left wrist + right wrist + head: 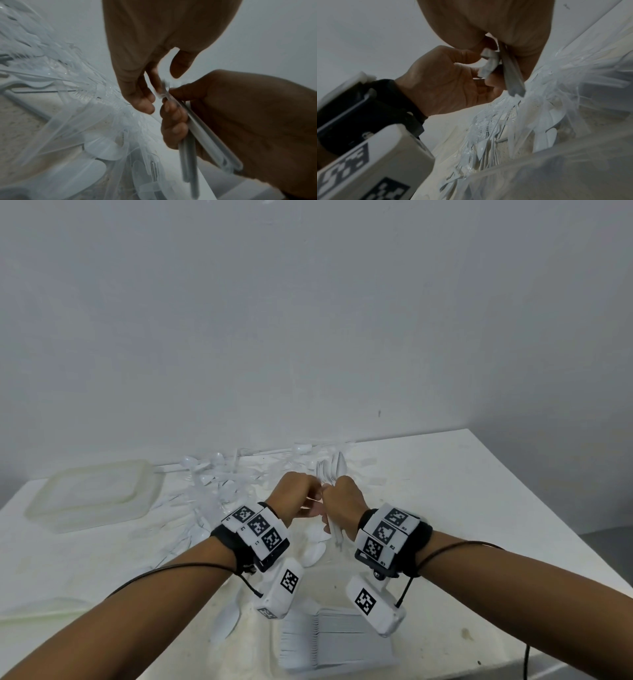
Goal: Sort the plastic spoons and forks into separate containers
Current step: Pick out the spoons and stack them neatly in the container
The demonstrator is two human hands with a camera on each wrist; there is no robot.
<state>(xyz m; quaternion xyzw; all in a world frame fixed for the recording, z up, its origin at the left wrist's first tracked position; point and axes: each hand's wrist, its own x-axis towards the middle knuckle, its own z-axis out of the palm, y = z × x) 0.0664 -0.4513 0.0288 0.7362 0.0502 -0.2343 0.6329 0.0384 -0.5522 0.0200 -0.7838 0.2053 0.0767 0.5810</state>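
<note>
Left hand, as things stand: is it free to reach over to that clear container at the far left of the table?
Probably yes. The left hand only touches the bundle of cutlery gripped by the right hand, and bare table with scattered spoons lies between it and the clear container.

Both forearms reaching forward, wrists nearly level, hands meeting knuckle to knuckle, right hand (346, 501) fist-curled around a bundle of cutlery (331, 474), left hand (299, 494) just beside it, fingertips (145, 106) curled at the bundle's stems, thumb (179, 67) raised
</note>
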